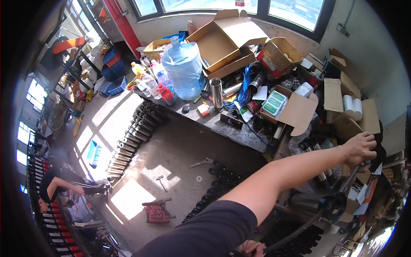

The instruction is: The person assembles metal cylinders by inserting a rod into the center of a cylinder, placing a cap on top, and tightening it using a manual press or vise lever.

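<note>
My left arm, in a dark sleeve, stretches across to the right. My left hand [361, 150] is closed round the upper end of a dark metal bar [350, 179], which slants down to a black flanged cylinder [335, 206]. At the lower edge, partly hidden under my left arm, my right hand [252, 247] grips a second long dark bar [293, 233]. That bar runs up to the same flange. How the bars join the flange is too dark to make out. The cylinder's tube [305, 200] lies on its side.
A cluttered bench [239, 133] holds a large blue water jug [182, 70], cardboard boxes [229, 40] and an upright metal tube [216, 94]. On the floor are rows of metal cylinders [132, 139], a hammer [162, 183], a wrench [201, 162] and a stool [156, 213]. Another person [64, 184] bends at left.
</note>
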The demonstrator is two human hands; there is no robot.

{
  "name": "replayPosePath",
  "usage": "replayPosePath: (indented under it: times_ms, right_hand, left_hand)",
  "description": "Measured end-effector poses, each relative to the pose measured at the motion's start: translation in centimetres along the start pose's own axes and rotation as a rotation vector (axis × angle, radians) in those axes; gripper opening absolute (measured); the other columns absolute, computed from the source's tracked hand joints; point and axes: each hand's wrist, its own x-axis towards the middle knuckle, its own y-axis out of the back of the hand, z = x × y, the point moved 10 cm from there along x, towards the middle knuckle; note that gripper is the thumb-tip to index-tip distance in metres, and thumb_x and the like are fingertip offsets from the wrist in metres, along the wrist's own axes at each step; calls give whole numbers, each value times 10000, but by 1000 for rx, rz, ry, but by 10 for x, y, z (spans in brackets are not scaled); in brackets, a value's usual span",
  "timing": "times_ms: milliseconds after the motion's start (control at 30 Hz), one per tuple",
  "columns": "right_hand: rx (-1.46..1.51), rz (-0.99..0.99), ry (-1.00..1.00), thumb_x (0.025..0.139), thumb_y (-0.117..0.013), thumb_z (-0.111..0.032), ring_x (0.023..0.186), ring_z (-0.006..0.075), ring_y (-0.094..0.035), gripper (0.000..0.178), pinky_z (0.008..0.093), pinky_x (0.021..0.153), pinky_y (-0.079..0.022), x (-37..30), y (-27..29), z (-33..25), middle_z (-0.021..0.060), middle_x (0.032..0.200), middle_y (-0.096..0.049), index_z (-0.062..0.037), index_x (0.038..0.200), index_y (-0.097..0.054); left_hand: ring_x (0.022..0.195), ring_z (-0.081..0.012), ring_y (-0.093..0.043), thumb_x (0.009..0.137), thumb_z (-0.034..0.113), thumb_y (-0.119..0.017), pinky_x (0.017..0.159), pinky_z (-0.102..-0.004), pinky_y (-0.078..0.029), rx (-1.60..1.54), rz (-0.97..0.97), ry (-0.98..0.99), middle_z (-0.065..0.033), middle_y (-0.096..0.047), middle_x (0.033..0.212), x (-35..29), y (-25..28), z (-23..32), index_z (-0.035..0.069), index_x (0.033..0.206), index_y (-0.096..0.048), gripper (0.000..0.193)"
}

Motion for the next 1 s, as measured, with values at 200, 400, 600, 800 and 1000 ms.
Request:
replayPosePath:
  times_ms: [200, 400, 600, 800, 1000]
  right_hand:
    - [-451, -319, 144, 1003, -507, -455, 718, 176, -526, 467, 292, 648, -423, 23, -9, -47, 88, 888, -584, -3, 1032, -624]
    - [-1077, 284, 1196, 891, -679, -70, 1127, 276, -478, 486, 352, 962, -379, 162, 102, -305, 146, 1203, -481, -30, 1321, -457]
    - [-1865, -614, 1595, 857, -704, -289, 970, 261, -584, 214, 400, 905, -441, 304, 7, -366, 41, 904, -646, -102, 773, -641]
    - [-2137, -534, 1085, 735, -715, -280, 860, 358, -686, 191, 449, 768, -561, 401, 66, -381, 170, 871, -715, -106, 807, -748]
    - [-2302, -248, 847, 794, -648, -215, 1013, 297, -704, 324, 425, 833, -569, 367, 73, -373, 138, 1072, -735, -127, 1093, -739]
  left_hand:
    - [1019, -406, -544, 758, 305, -765, 847, -494, -464, 474, -209, 1038, -195, -558, 1066, -138, 101, 22, -8, 1159, -512, 568]
    - [776, -207, -615, 1019, 552, -478, 641, -323, -498, -1272, 597, 2098, -156, -681, 1064, -226, 163, 362, 32, 1261, -589, 584]
    - [714, -363, -678, 896, 278, -642, 640, -450, -518, 902, -432, 1599, -160, -696, 766, -65, 152, 305, 47, 1049, -601, 280]
    - [914, -333, -741, 854, 234, -618, 816, -421, -587, 1563, -668, 1638, -169, -752, 961, -58, 128, 245, 71, 978, -751, 244]
    - [866, -380, -734, 872, 452, -649, 765, -462, -589, 1799, -771, 1330, -177, -746, 902, -74, 145, 258, 72, 965, -757, 405]
